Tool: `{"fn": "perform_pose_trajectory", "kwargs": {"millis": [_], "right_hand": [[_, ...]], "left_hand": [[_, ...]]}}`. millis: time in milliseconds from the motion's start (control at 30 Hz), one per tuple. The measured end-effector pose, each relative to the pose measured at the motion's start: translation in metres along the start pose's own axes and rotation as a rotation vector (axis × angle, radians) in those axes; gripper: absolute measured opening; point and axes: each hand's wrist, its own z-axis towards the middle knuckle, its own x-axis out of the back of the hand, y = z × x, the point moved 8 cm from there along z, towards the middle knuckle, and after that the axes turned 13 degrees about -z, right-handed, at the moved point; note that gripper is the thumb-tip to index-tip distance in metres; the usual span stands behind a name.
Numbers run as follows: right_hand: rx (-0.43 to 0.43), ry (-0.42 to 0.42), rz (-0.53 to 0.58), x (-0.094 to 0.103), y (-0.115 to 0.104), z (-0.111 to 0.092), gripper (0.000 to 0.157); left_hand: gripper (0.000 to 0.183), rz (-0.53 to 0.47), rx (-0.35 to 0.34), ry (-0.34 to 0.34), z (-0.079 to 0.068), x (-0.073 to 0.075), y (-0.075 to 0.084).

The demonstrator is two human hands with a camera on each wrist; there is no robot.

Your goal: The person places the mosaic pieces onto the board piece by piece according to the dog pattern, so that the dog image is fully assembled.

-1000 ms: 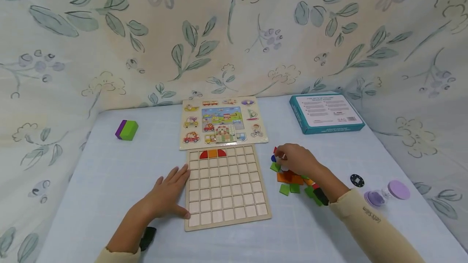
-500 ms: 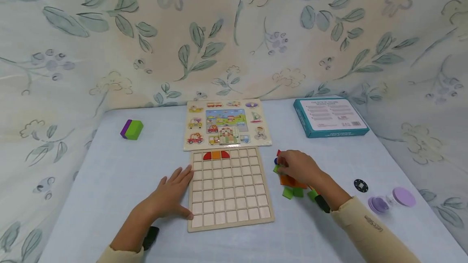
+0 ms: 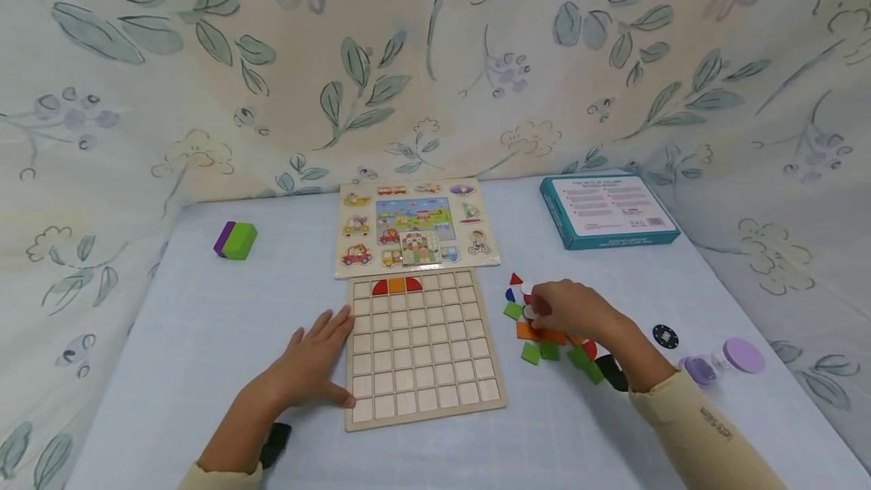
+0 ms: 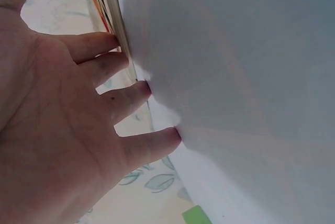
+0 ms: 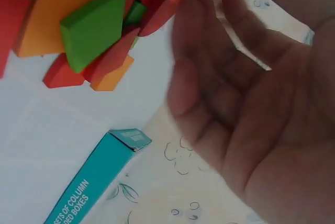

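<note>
Right hand (image 3: pixel 573 310) farther right now, grip unclear; left hand (image 3: pixel 311 360) splayed; orange row (image 3: pixel 544 336) crosswise

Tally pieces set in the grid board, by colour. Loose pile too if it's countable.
Red pieces in the grid board: 2
Orange piece between them: 1
Total in board: 3
Loose pile: no reliable count; pieces overlap and the right hand covers some.

Left grip (image 3: pixel 306 363) splayed, right grip (image 3: pixel 570 308) curled
</note>
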Motion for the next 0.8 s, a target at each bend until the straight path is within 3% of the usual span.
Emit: {"fn": "perform_pose_trajectory", "kwargs": {"millis": [167, 367, 533, 667, 800], "right_hand": [[-0.008, 0.015, -0.074, -0.007, -0.003, -0.007, 0.023], [-0.011, 0.056, -0.054, -0.012, -0.005, -0.012, 0.021], [0.051, 0.075, -0.024, -0.006, -0.017, -0.01, 0.018], [0.161, 0.122, 0.027, 0.007, -0.043, -0.004, 0.013], [0.266, 0.184, 0.116, 0.022, -0.086, 0.012, 0.006]], "left_hand": [[0.12, -0.014, 0.006, 0.008, -0.003, 0.001, -0.002], [0.118, -0.022, 0.013, 0.006, -0.003, 0.001, -0.001], [0.119, -0.035, 0.034, -0.001, -0.003, 0.001, -0.002], [0.119, -0.03, 0.042, -0.004, -0.003, 0.001, -0.004], [0.118, -0.04, 0.035, 0.005, -0.003, 0.0, -0.004]]}}
